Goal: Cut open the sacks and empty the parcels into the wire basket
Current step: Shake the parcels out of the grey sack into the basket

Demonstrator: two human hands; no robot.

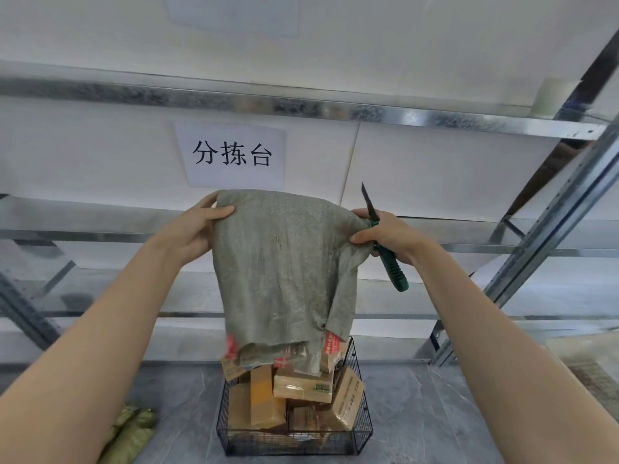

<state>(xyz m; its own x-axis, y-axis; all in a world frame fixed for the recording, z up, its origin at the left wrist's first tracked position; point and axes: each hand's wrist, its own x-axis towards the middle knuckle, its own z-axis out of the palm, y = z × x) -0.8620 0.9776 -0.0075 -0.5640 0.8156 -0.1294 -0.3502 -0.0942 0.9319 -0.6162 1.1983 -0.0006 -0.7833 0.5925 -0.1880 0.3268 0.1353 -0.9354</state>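
A person holds a grey-green woven sack [284, 272] upside down above a wire basket [294, 440], both bare arms stretched forward. The left hand [191, 229] is closed on one upper corner of the sack, thumb across the front of the cloth; the right hand [385, 234] is closed on the opposite corner and, in the same grip, clasps a knife [385, 242] with a green handle — its dark blade points up and away from the sack, the handle slanting down below the fist.

The sack hangs limp, its open mouth at the bottom, draped over the top of the parcels [301, 390]. These are brown cardboard boxes, some with red printing and one with a barcode label, heaped in the basket and rising above its rim. The topmost ones are partly covered by the sack's lower edge (whether any still sit inside the mouth cannot be told).

The basket, of black mesh, stands on a grey marbled floor [418, 413]. To its left, at the bottom edge of the view, lies a bundle of green woven sacking [130, 433], well apart from the basket.

Behind stands galvanised metal shelving [301, 105] against a white wall. A white paper sign [231, 154] with three black Chinese characters is fixed to the wall just above the sack — directly between the two hands. A pale roll [552, 97] sits on the upper shelf at the right.
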